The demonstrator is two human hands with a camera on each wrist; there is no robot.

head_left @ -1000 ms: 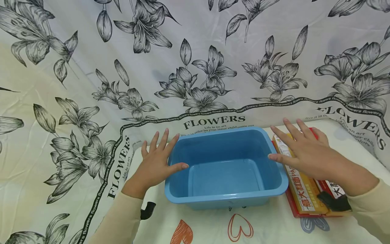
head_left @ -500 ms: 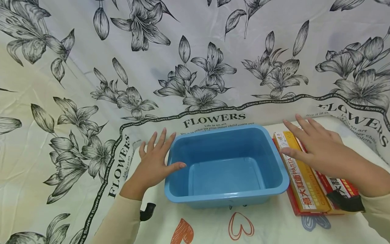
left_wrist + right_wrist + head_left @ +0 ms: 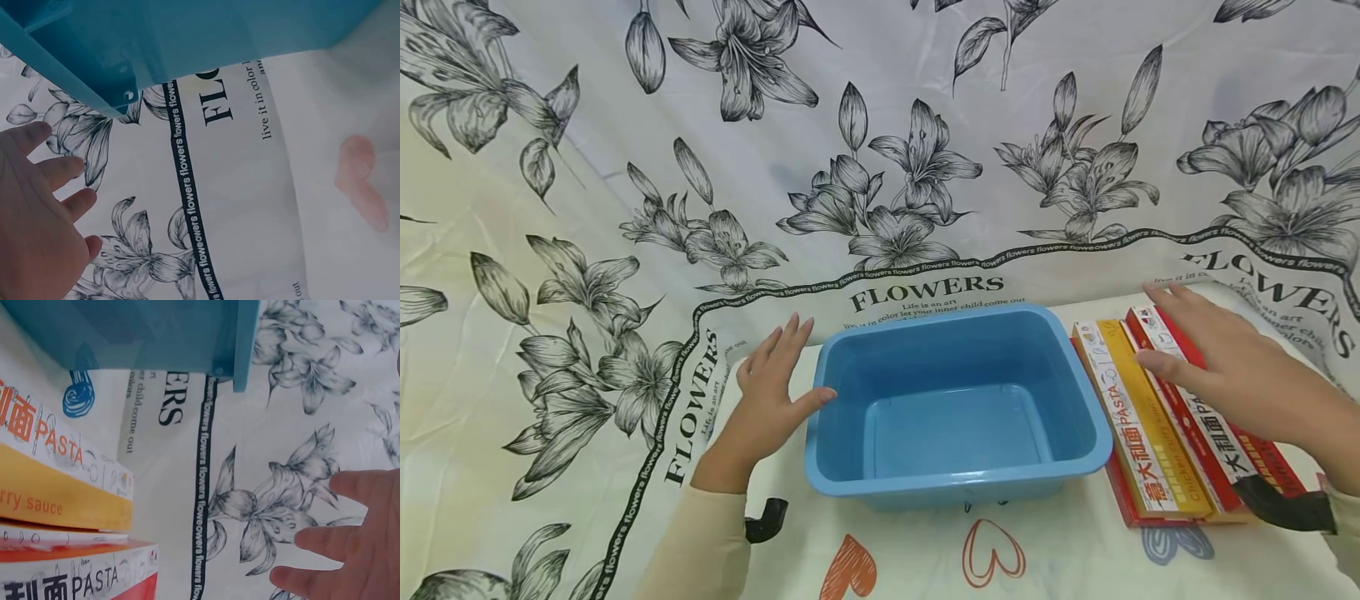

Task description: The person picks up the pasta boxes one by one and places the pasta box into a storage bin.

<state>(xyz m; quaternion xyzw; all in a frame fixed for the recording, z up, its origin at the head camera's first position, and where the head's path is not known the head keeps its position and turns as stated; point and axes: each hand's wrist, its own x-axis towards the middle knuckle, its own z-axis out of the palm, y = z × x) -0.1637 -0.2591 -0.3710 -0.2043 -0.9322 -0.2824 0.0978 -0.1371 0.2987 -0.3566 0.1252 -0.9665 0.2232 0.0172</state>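
A blue plastic basin (image 3: 958, 481) stands on the cloth-covered table in front of me, and its bare floor shows in the head view. My left hand (image 3: 769, 410) hovers by the basin's left rim with fingers spread and nothing held. Over the pasta boxes on the right, my right hand (image 3: 1240, 367) hangs in the air, fingers extended, holding nothing. A yellow pasta box (image 3: 1150, 433) and a red pasta box (image 3: 1195, 417) lie side by side right of the basin. More red packaging shows beneath them. The right hand partly hides the red box.
A white cloth (image 3: 1037, 558) with printed hearts covers the table. Behind and to the left hangs a flower-printed curtain (image 3: 880, 183). Black straps (image 3: 766, 520) show at both wrists.
My right hand has moved right, away from the basin's rim, uncovering more of the pasta boxes. The left hand has drawn slightly left. The basin and boxes stay in place.
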